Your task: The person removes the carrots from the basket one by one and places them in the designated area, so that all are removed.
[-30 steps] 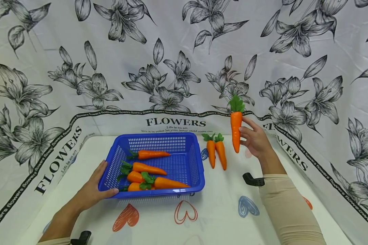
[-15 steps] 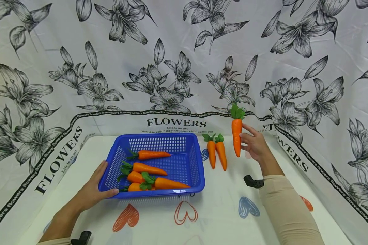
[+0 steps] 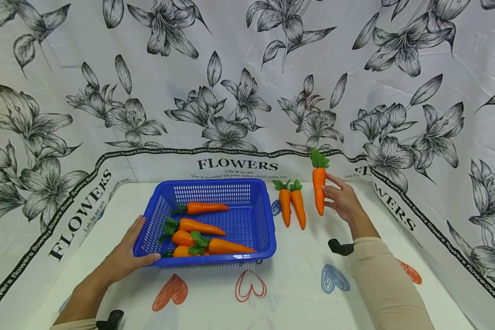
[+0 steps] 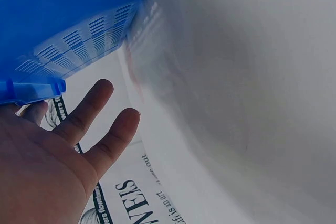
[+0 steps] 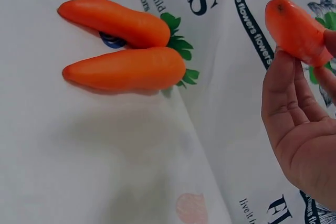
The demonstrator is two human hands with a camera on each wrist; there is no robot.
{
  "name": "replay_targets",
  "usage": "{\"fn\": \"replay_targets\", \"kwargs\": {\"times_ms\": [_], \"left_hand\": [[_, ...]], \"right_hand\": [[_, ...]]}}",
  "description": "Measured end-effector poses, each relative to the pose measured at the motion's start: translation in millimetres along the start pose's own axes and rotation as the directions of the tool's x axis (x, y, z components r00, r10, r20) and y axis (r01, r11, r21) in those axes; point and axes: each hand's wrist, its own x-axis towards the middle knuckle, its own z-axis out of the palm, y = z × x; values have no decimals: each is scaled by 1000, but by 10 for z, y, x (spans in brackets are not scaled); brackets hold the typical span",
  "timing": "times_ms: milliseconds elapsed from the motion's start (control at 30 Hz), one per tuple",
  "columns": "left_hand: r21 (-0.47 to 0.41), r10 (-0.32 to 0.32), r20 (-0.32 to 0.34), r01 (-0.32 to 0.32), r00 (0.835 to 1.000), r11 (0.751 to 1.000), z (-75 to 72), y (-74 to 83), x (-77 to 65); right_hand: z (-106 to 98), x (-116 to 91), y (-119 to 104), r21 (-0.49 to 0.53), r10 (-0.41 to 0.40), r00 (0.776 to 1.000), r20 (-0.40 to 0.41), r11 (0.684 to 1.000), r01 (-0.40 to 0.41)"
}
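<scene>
My right hand (image 3: 343,200) pinches an orange carrot (image 3: 319,190) between thumb and fingertips, leafy top up and tip down, above the table. The right wrist view shows the held carrot (image 5: 294,30) tip-first, partly cut off by the frame edge. Two more carrots (image 3: 298,208) lie side by side to its left. My left hand (image 3: 121,256) rests against the near left corner of a blue plastic basket (image 3: 268,220), thumb at the front rim. In the left wrist view, two fingers (image 4: 113,137) stretch out straight below the rim. Several carrots (image 3: 208,208) lie inside the basket.
A white tablecloth (image 3: 293,284) with printed hearts covers the table. Behind and at both sides rises a white flower-print curtain (image 3: 231,123). Dark wrist devices (image 3: 341,246) sit at both wrists.
My right hand has lowered the carrot somewhat, bringing it nearer the table by the two lying carrots. The left hand and the basket have stayed in place.
</scene>
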Motion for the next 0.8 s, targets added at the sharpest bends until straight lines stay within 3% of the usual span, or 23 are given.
{"fn": "replay_targets", "kwargs": {"times_ms": [433, 800], "left_hand": [[-16, 1, 4, -1, 1000, 1000, 2, -18, 2], [-6, -4, 5, 4, 1000, 1000, -4, -11, 7]], "right_hand": [[-115, 60, 214, -31, 67, 998, -19, 997, -68], [-168, 126, 352, -72, 162, 983, -81, 983, -168]]}}
